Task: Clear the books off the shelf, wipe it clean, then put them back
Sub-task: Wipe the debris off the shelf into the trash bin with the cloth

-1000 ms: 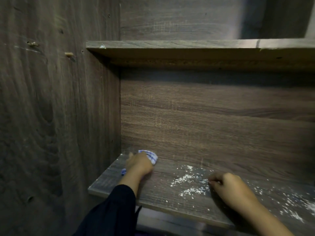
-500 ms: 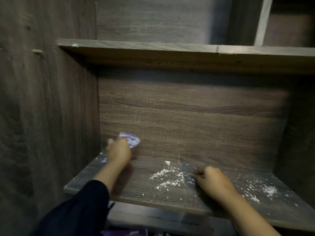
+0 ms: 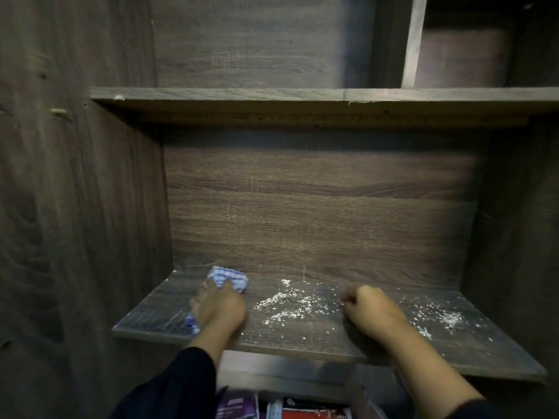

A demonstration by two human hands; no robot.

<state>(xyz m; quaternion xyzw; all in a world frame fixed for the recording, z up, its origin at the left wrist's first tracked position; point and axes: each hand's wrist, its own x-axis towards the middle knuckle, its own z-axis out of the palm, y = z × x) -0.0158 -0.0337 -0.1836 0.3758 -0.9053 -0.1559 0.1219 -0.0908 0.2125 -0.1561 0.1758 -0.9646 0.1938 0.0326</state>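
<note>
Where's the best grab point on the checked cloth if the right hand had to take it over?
Probably the bunched end of the cloth that sticks out past the fingers of the left hand, toward the back panel. Come from the right and above, pinching that raised wad. The rest lies pressed flat under the palm on the shelf, with only a small corner showing near the wrist.

Person, head view. Left arm: black long sleeve [image 3: 169, 385], loose fabric, cuff ending short of the wrist; left hand [image 3: 219, 306] bare, ungloved. Right arm: forearm bare; dark sleeve edge [image 3: 475, 408] at frame bottom. Right hand [image 3: 370, 308] bare. Jewellery: cannot tell.
</note>
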